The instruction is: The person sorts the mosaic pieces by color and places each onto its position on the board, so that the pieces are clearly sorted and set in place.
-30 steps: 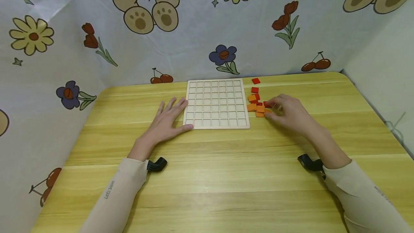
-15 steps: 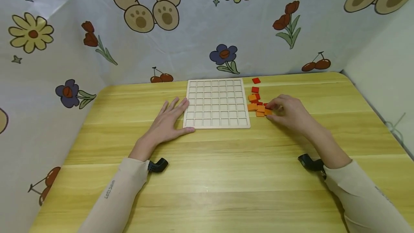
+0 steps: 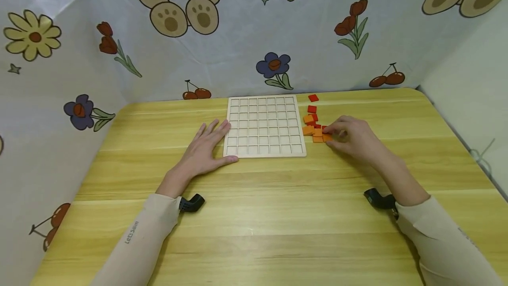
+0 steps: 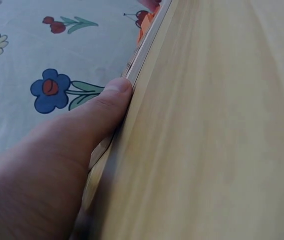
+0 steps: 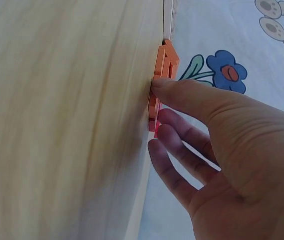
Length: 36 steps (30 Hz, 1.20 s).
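Observation:
A pale wooden grid board (image 3: 265, 157) lies on the table near its back edge. My left hand (image 3: 204, 150) rests against the board's left side with spread fingers, its thumb at the front left corner; the left wrist view shows this thumb (image 4: 116, 90) along the board's edge. To the right of the board is a loose cluster of small square tiles, orange and red. My right hand (image 3: 355, 139) has curved fingers at this cluster and pinches an orange tile (image 3: 327, 137) at its right end. In the right wrist view the thumb touches orange pieces (image 5: 160, 60), with a red tile (image 5: 153, 125) by the fingertips.
Single red tiles (image 3: 311, 109) lie farther back beside the board, and another orange tile (image 3: 308, 119) leans on the pile. Behind the wooden table (image 3: 254, 215) hangs a patterned white cloth (image 3: 238, 56). A pale wall (image 3: 476, 92) stands on the right.
Both hands stay almost in place. The right thumb and index finger remain at the orange and red tiles; the whole head view has shifted slightly.

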### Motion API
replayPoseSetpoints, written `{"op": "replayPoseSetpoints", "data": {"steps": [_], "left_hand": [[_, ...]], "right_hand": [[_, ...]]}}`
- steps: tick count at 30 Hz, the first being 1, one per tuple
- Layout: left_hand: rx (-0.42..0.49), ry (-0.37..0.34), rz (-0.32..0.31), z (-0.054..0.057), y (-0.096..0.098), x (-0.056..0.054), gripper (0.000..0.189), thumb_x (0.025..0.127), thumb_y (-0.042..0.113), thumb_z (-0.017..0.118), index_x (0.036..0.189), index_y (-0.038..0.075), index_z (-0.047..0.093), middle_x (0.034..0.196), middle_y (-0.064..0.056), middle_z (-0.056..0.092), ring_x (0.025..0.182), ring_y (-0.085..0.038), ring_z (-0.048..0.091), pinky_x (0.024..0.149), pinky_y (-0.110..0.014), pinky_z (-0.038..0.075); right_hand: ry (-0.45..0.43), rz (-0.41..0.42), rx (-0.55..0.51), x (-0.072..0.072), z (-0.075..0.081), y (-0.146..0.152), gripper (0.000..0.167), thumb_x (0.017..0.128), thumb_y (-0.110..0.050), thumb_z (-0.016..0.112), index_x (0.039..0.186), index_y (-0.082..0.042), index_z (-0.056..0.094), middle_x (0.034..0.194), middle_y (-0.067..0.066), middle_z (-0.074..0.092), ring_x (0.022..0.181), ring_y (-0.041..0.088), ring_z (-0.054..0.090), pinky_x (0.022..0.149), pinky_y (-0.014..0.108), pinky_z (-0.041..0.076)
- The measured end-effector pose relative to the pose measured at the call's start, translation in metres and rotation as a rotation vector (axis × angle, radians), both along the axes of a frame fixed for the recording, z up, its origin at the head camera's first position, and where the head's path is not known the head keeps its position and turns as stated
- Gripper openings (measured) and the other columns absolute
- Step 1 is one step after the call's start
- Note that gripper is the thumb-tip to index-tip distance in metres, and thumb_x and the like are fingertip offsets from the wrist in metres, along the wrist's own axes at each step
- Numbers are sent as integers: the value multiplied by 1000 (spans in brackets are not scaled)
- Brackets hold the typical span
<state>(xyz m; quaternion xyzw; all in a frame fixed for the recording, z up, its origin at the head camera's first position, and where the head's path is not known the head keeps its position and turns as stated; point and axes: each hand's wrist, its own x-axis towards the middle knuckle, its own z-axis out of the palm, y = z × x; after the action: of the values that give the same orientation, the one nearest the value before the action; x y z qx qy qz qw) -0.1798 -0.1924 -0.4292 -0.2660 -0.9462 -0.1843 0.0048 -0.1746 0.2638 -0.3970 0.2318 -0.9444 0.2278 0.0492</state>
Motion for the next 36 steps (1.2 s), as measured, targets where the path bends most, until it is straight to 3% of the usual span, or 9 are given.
{"op": "replayPoseSetpoints", "data": {"steps": [6, 22, 36], "left_hand": [[19, -1, 7, 0, 1, 0, 104, 90, 69, 71, 169, 16, 27, 176, 0, 25, 165, -30, 15, 135, -51, 3], [18, -15, 12, 1, -1, 0, 104, 90, 69, 70, 169, 17, 26, 176, 0, 24, 164, -30, 15, 135, -52, 3], [25, -13, 13, -1, -2, -1, 106, 89, 70, 71, 169, 18, 25, 176, 1, 24, 165, -28, 14, 135, -52, 2]], "right_hand": [[-19, 5, 13, 1, 2, 1, 30, 90, -11, 84, 120, -8, 79, 107, 9, 73, 87, 25, 69, 78, 45, 62], [-5, 15, 57, 2, 7, -4, 13, 86, -9, 87, 98, -11, 82, 90, 1, 74, 80, 17, 68, 73, 39, 62], [-28, 29, 43, 3, 6, -1, 18, 84, -10, 89, 98, -14, 79, 98, 2, 75, 82, 17, 67, 74, 39, 63]]}}
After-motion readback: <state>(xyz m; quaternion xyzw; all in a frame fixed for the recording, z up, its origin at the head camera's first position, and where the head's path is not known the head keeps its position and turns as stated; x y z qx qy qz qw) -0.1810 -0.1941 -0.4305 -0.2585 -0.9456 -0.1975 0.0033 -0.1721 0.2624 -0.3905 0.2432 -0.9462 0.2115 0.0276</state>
